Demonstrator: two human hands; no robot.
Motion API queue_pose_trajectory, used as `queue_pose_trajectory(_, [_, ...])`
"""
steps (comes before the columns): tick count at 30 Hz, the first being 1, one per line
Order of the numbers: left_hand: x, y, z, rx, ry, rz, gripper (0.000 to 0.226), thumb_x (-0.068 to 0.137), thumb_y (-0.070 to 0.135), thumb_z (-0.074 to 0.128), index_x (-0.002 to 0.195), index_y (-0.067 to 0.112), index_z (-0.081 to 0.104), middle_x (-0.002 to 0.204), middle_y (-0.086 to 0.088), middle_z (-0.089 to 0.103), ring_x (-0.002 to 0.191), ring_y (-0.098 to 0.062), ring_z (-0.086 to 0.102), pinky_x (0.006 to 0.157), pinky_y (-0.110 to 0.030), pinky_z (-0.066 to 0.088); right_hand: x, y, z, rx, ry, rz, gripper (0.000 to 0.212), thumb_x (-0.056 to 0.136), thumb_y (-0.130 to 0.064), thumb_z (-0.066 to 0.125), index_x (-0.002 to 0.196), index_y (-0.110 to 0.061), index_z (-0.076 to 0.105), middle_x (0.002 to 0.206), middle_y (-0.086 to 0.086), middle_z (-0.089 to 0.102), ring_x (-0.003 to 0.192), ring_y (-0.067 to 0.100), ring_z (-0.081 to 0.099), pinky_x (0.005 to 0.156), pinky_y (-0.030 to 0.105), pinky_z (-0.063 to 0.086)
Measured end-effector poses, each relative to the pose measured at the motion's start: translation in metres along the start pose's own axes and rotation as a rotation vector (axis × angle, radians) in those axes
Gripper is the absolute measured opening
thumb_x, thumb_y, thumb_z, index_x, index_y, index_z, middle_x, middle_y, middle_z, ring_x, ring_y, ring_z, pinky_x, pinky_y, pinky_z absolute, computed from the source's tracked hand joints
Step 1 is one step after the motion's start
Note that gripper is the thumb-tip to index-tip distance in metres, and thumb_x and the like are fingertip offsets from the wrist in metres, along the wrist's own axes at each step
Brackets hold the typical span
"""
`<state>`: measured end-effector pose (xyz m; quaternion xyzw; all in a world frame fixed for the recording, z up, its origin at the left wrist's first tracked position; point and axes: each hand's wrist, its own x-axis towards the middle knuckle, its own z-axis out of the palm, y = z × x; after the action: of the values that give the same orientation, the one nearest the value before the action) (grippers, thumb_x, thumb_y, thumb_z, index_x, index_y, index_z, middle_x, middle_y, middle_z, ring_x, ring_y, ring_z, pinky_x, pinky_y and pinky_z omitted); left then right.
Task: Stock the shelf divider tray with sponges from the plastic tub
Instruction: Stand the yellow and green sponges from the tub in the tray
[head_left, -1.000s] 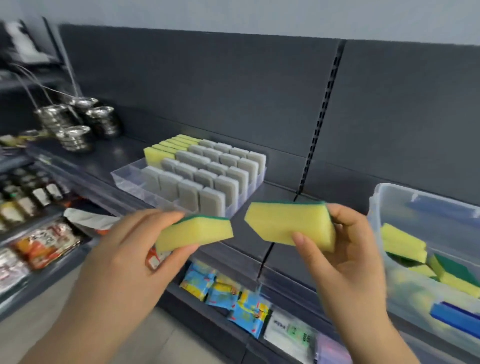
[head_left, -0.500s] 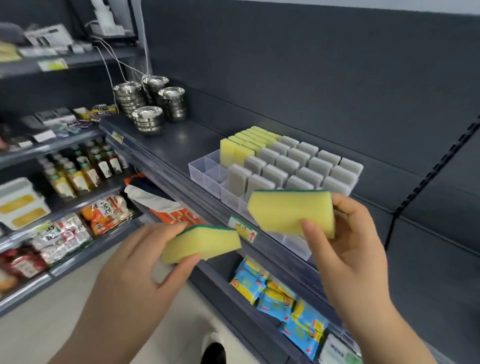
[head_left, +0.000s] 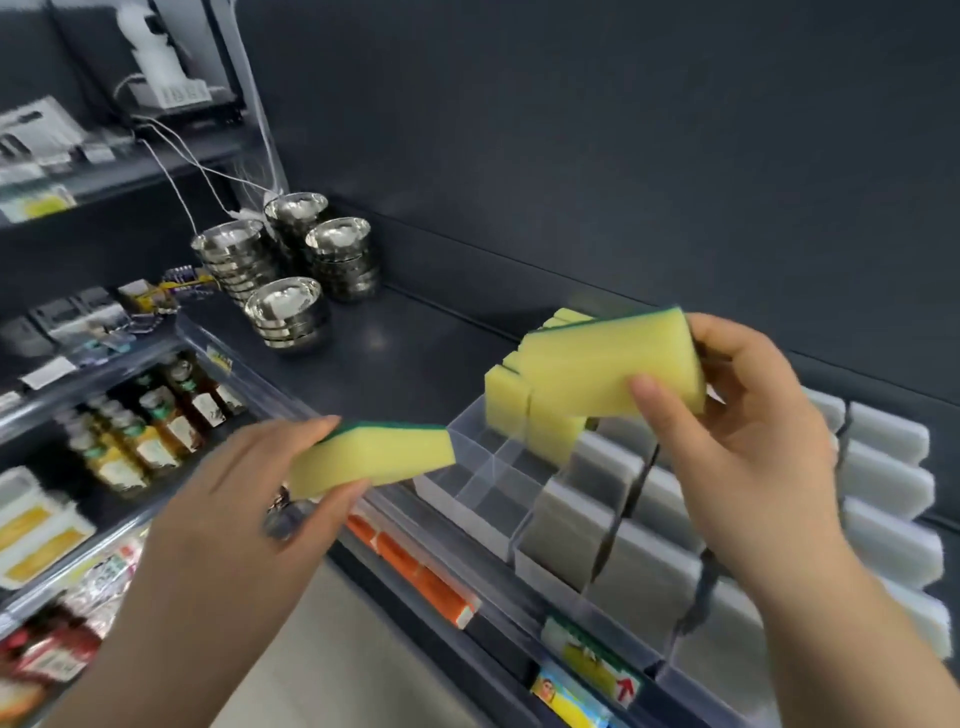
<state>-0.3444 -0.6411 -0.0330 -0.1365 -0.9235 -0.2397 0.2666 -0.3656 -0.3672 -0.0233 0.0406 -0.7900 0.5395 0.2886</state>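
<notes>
right sponge (head_left: 608, 364) pinched thumb-to-fingers in my right hand (head_left: 753, 431), just in front of the stocked yellow sponges (head_left: 506, 402) | left sponge (head_left: 371, 454) gripped in my left hand (head_left: 244, 519), tip near the divider tray (head_left: 488, 467) corner | grey sponges (head_left: 639, 571) below the right grip | I see steel bowls (head_left: 285, 306) beyond the left grip

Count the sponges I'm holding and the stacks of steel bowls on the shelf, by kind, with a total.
Held sponges: 2, the left sponge in the left hand and the right sponge in the right hand.
Stacks of steel bowls: 4, the near stack, left stack, back stack and right stack.
Total: 6.
</notes>
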Motion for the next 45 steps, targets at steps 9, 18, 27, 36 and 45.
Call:
queue_pose_trajectory(9, [0.062,-0.067,0.051,-0.153,-0.093,0.034,0.038,0.077,0.035,0.070,0.110,0.021,0.059,0.099,0.014,0.053,0.096,0.016,0.044,0.079,0.005,0.027,0.033,0.020,0.059,-0.189,-0.021,0.123,0.037,0.070,-0.054,0.055,0.106,-0.050,0.051,0.106,-0.022,0.060,0.101,0.007,0.058,0.081,0.022,0.050])
queue_pose_trajectory(18, [0.149,-0.137,0.089,-0.380,-0.222,0.296,0.042,0.078,0.046,0.054,0.111,0.020,0.063,0.106,0.012,0.059,0.096,-0.001,0.053,0.084,-0.009,0.037,0.046,0.012,0.121,-0.445,0.142,0.205,0.034,0.071,-0.054,0.052,0.105,-0.053,0.047,0.105,-0.026,0.055,0.099,0.001,0.055,0.081,0.021,0.047])
queue_pose_trajectory(27, [0.198,-0.163,0.121,-0.544,-0.271,0.498,0.041,0.079,0.042,0.055,0.109,0.016,0.063,0.104,0.011,0.059,0.094,-0.001,0.053,0.087,-0.007,0.037,0.033,0.000,0.151,-0.669,0.242,0.338,0.041,0.080,-0.031,0.064,0.120,-0.028,0.056,0.107,-0.017,0.059,0.098,-0.001,0.054,0.084,0.013,0.041])
queue_pose_trajectory(36, [0.202,-0.157,0.123,-0.568,-0.297,0.613,0.046,0.080,0.040,0.054,0.109,0.007,0.065,0.101,0.003,0.063,0.090,-0.008,0.055,0.080,-0.022,0.045,0.011,0.003,0.160,-0.801,0.238,0.388,0.045,0.084,-0.027,0.065,0.127,-0.025,0.051,0.111,-0.010,0.057,0.087,0.005,0.054,0.083,0.012,0.037])
queue_pose_trajectory(45, [0.196,-0.177,0.114,-0.544,-0.300,0.582,0.044,0.080,0.040,0.053,0.107,0.007,0.066,0.099,0.003,0.063,0.089,-0.008,0.054,0.079,-0.024,0.045,0.018,0.007,0.158,-0.881,0.147,0.342,0.040,0.080,-0.014,0.070,0.120,-0.015,0.060,0.106,-0.012,0.049,0.083,0.005,0.051,0.080,0.008,0.030])
